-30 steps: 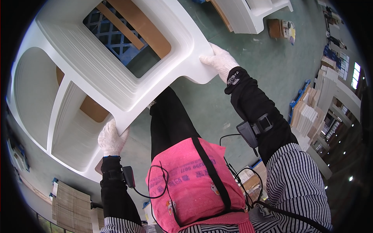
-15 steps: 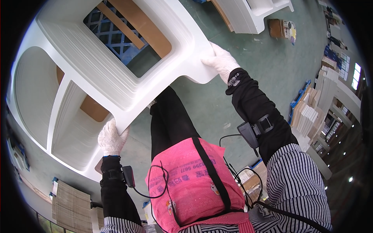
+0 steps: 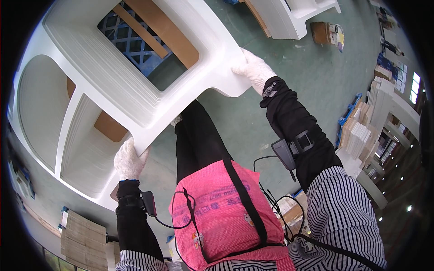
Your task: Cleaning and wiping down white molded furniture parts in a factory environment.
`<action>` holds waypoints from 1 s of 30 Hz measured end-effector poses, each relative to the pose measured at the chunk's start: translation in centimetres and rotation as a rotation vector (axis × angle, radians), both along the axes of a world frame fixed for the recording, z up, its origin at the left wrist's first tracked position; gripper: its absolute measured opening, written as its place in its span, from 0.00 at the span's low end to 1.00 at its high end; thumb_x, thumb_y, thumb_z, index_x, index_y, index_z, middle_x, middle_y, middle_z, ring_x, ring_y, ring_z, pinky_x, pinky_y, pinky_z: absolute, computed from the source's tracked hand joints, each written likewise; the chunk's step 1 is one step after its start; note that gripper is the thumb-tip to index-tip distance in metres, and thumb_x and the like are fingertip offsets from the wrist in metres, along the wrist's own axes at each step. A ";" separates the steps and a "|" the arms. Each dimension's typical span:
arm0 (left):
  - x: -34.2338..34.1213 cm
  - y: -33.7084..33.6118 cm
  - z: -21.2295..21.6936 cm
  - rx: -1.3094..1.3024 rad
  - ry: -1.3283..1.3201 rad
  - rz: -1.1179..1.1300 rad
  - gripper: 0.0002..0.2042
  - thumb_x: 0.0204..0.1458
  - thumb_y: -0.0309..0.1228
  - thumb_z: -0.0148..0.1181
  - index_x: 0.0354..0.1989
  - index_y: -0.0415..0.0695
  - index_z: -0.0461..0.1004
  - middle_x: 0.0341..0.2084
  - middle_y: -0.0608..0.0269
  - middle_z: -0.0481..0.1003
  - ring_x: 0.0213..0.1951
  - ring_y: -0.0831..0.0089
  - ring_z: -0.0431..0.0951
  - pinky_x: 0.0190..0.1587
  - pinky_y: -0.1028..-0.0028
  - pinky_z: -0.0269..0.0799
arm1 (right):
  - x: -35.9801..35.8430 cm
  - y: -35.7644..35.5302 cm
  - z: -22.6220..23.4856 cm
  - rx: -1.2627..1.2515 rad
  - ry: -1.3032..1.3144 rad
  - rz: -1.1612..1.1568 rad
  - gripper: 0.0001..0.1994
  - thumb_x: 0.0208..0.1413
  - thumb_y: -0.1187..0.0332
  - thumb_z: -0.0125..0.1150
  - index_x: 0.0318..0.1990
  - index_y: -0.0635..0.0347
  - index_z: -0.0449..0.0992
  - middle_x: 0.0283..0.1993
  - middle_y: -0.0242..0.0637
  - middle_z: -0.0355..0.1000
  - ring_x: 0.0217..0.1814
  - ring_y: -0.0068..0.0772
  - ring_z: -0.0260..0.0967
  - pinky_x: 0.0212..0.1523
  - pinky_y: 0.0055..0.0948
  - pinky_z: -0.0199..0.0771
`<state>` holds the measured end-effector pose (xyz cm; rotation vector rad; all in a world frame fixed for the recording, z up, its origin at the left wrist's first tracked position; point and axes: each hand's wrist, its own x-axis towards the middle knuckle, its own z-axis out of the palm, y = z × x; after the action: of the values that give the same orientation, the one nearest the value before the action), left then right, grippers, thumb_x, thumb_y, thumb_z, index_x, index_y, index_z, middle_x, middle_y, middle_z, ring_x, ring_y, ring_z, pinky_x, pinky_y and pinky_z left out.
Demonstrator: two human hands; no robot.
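In front of me is a tall stack of identical white panels with large rounded cut-outs; the layered edges show inside the openings. My left hand, in a white knit glove, is closed on the near lower corner of the top panel, thumb on the right of the edge. On the right, my right hand, gloved alike, grips the panel's projecting corner, its thumb on the top face and the other fingers partly hidden. Whether the top panel is raised from those below, I cannot tell.
Brown board and a blue lattice pallet show through the big opening. Another white stack stands at the far right beside a brown carton. Board stacks line the right side. Cables hang by my pink apron.
My right hand and forearm have shifted slightly left, still on the panel's corner. The left hand and the stack look nearly the same.
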<state>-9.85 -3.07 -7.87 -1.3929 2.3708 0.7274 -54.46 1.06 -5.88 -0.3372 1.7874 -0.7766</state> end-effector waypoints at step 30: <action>-35.5 4.4 1.8 -0.031 -0.205 -0.286 0.47 0.57 0.58 0.48 0.75 0.34 0.41 0.76 0.41 0.36 0.76 0.43 0.34 0.75 0.50 0.30 | 0.0 47.0 6.9 0.431 0.306 0.436 0.18 0.58 0.53 0.46 0.38 0.46 0.83 0.45 0.43 0.80 0.48 0.52 0.76 0.50 0.50 0.75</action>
<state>-45.39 1.32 -6.03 -1.0504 2.3562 0.4491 -54.47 48.06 0.99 -0.5516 2.0093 -0.0261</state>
